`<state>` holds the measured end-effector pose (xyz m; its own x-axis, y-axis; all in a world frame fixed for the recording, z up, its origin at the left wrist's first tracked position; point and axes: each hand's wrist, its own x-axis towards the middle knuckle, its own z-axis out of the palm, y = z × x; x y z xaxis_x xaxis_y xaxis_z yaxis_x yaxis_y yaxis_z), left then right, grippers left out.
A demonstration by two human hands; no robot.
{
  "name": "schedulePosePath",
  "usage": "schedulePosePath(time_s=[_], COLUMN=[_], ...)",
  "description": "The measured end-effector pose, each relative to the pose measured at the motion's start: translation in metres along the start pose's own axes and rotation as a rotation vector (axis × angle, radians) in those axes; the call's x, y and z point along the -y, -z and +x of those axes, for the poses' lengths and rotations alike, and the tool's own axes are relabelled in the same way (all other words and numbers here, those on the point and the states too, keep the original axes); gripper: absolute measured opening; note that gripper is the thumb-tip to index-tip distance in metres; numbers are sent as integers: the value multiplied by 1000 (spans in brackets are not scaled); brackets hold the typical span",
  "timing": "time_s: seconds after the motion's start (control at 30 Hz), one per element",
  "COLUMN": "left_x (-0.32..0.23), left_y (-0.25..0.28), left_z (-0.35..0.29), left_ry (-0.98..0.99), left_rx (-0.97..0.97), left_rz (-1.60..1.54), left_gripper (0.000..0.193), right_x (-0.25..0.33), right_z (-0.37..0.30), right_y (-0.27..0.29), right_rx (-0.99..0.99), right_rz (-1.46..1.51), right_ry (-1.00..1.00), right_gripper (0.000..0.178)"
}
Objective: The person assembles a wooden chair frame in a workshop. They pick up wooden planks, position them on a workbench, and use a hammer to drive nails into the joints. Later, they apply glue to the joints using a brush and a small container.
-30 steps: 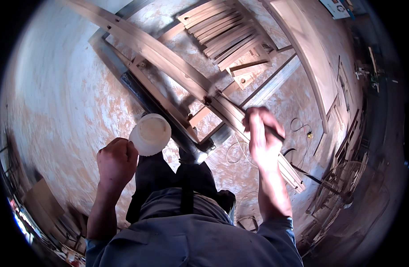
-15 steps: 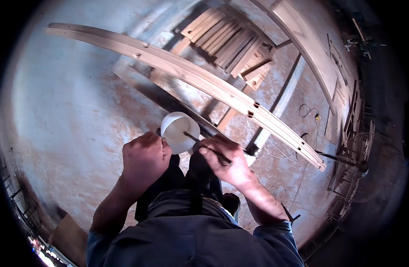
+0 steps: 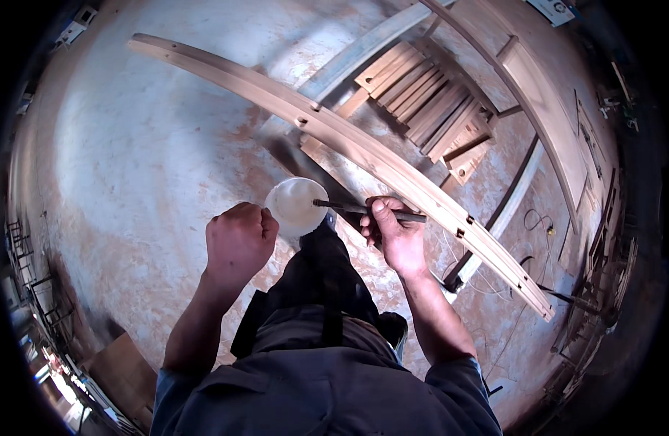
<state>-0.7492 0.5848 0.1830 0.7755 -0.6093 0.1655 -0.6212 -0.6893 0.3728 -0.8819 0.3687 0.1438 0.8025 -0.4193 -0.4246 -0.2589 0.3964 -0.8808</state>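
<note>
Ahead of my body, a white round tub (image 3: 291,209) with pale contents hangs by my left hand (image 3: 241,236). That hand is closed in a fist at the tub's left rim; its fingertips are hidden, and it seems to hold the tub there. My right hand (image 3: 395,231) grips a thin dark brush (image 3: 347,208) between thumb and fingers. The brush lies almost level, its tip over the right part of the tub's mouth. Just beyond my right hand runs a long pale wooden beam (image 3: 363,161) with mortise holes cut in it.
Behind the beam, several short wooden pieces (image 3: 430,102) lie side by side on supports. A curved wooden frame (image 3: 527,109) stands at the far right. Under the beam are bars (image 3: 505,207) on the stained floor (image 3: 160,145). A thin cable (image 3: 542,221) lies at right.
My right hand has moved right, drawing the brush back and levelling it, so its tip has risen towards the tub's right rim. The whole view has shifted, with the beam now further right.
</note>
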Motion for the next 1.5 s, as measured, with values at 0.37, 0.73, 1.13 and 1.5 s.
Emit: schedulePosePath(time_s=[0.37,0.73,1.13,1.5], left_x=[41,91,139,141], left_y=[3,0,-4,-7], left_z=[61,83,56,41], left_ry=[233,334,435,452], left_rx=[5,-23,123,141], left_rz=[-52,-194,-230,-187], left_gripper=[30,29,25,29], right_x=[18,5,16,33], right_z=[88,161,174,204], right_y=[-1,-25,-64,-58], right_rx=[52,52,323,212], right_rz=[212,-335,-1073,-937], right_ry=[-38,204,702,304], right_gripper=[27,18,19,12])
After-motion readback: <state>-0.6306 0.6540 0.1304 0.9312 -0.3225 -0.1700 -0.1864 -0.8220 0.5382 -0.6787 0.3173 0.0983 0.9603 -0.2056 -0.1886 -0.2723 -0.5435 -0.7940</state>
